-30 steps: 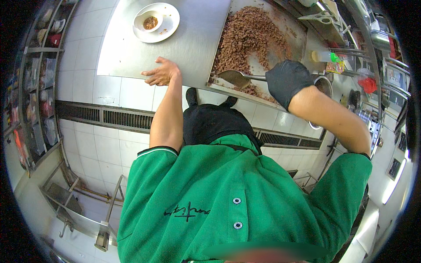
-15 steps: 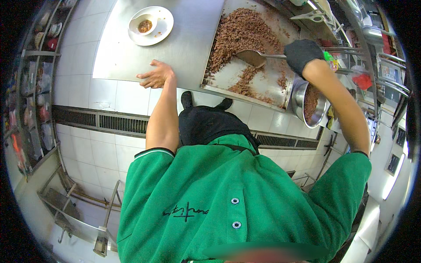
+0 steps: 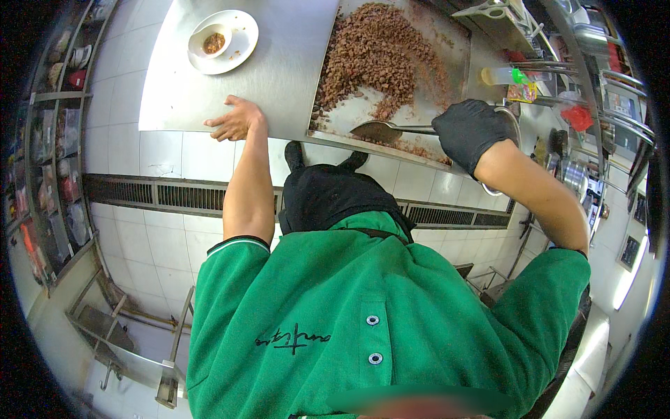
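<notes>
In the head view, the black-gloved right hand point(image 3: 474, 136) has its fingers wrapped round the handle of a metal spatula point(image 3: 375, 131), blade by the near edge of the steel tray point(image 3: 354, 112). Crumbled brown food point(image 3: 373, 52) heaps toward the far-left corner. The bare left hand point(image 3: 239, 119) spreads empty fingers at the worktop's point(image 3: 296, 77) near edge. I'd call this mid-scraping; another stroke calls for a flat blade. Dark script lettering point(image 3: 293, 339) crosses the green polo shirt point(image 3: 314, 279).

Near: one green shirt point(image 3: 440, 307), which you wore; a single line of dark script lettering point(image 3: 294, 340) ran across its left front. Far right: one yellow packet point(image 3: 523, 92), whose markings were too small for you to read.
</notes>
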`<state>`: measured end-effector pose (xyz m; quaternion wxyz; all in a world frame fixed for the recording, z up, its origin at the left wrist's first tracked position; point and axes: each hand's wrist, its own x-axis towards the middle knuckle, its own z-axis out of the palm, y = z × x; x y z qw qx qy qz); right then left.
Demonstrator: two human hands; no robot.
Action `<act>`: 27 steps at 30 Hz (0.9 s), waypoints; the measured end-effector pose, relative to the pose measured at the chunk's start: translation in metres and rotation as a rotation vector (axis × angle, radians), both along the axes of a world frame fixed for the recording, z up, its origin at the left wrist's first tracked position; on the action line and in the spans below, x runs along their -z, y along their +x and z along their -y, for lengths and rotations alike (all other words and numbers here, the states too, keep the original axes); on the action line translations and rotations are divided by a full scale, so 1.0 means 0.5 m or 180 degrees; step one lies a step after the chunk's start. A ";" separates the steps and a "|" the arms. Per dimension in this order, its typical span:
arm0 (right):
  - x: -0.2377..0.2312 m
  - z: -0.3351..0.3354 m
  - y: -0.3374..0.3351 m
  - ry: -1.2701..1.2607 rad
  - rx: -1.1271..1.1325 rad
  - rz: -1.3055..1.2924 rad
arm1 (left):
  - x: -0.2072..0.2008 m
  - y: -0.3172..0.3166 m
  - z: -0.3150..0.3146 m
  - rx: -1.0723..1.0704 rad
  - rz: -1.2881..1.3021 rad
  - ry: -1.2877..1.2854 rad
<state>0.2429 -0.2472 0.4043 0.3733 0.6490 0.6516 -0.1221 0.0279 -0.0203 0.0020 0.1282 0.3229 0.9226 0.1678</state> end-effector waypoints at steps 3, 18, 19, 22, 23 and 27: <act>0.028 0.015 0.010 -0.0085 -0.0012 0.0052 | 0.002 0.004 -0.001 -0.0034 -0.0128 0.0005; -0.032 0.003 0.060 0.0246 0.0150 0.0116 | 0.002 0.010 -0.003 -0.0062 -0.0343 -0.0168; -0.031 0.003 0.051 0.0124 0.0091 0.0080 | 0.003 0.010 -0.004 -0.0041 -0.0306 -0.0175; -0.019 -0.001 0.027 0.0001 -0.0044 -0.0112 | 0.001 0.005 -0.002 -0.0008 -0.0202 -0.0225; -0.013 -0.004 0.024 0.0009 -0.0032 -0.0128 | 0.000 0.005 -0.002 0.0004 -0.0162 -0.0223; 0.011 -0.009 0.020 -0.0007 -0.0121 -0.0151 | -0.005 0.004 0.000 0.0066 -0.0079 -0.0238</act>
